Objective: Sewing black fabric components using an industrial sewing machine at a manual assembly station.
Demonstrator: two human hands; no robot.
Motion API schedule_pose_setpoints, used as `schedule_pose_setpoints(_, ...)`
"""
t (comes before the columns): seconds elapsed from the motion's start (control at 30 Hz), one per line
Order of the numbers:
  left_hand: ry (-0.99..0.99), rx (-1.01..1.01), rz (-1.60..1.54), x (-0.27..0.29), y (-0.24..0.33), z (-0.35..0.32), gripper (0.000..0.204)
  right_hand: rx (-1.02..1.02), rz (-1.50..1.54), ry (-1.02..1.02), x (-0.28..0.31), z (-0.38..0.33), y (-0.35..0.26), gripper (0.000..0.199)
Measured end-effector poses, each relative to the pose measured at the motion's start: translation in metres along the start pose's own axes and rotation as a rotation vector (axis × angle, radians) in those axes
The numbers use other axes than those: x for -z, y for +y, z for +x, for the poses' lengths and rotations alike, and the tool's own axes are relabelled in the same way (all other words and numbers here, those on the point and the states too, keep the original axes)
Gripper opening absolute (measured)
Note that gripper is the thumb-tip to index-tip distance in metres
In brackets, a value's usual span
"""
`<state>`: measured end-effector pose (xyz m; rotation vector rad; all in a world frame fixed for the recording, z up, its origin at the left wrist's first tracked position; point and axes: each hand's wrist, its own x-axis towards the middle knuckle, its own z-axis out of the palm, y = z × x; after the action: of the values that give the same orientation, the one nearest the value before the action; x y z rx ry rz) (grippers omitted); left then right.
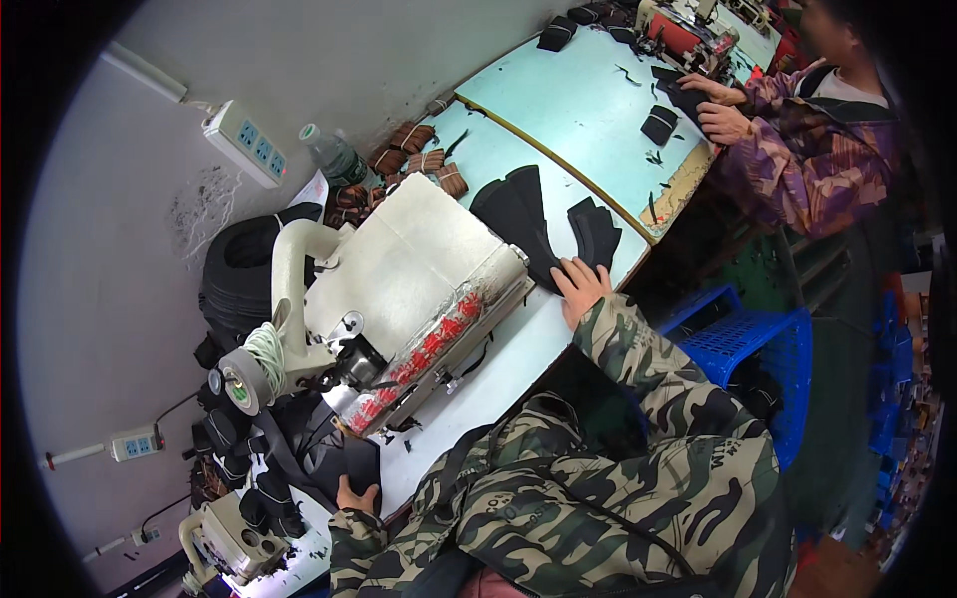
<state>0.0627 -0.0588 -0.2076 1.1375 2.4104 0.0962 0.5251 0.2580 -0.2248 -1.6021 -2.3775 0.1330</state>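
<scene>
Right hand (583, 289) loosely open, fingers slightly spread, this person touches the lower ends of black, flat, fanned-out strips (595, 234) lying on the pale bench (454, 424), just beside a bulky cream-coloured sewing machine (419, 239). At the machine's left end, the left hand (356, 498) meets a dark, sheet-like black piece (344, 463), thumb and finger parted; whether it pinches anything, I cannot tell. I'd judge that light fingertips serve best here, handling one strip without dragging its neighbours. Farther out, a blue plastic basket (743, 334) stands near the right sleeve.
</scene>
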Motion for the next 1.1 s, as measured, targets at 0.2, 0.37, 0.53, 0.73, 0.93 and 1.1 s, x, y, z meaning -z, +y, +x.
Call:
schedule_pose_setpoints(0.2,-0.081,0.119,-0.244,0.008,-0.067,0.046,0.054,0.288,0.535,0.702,0.062,0.050,-0.123,0.024)
schedule_pose_setpoints(0.37,-0.438,-0.050,-1.065,0.068,-0.047,0.069,0.019,0.403,1.063,0.653,0.139,0.109,-0.286,0.040)
schedule_pose_setpoints(0.53,-0.600,-0.166,-1.072,0.146,0.027,0.050,0.049,0.425,1.297,0.271,0.096,0.135,-0.319,0.019)
schedule_pose_setpoints(0.73,-0.736,-0.148,-1.142,0.146,0.045,0.067,0.036,0.177,0.551,-0.328,0.079,0.062,-0.231,0.047)
schedule_pose_setpoints(0.93,-0.932,-0.274,-1.073,0.141,0.074,0.073,0.024,0.040,0.085,-0.573,0.056,0.080,-0.248,0.020)
schedule_pose_setpoints(1.1,-1.033,-0.490,-0.944,0.150,0.105,0.062,0.021,0.036,0.358,-0.048,0.086,0.042,-0.159,0.009)
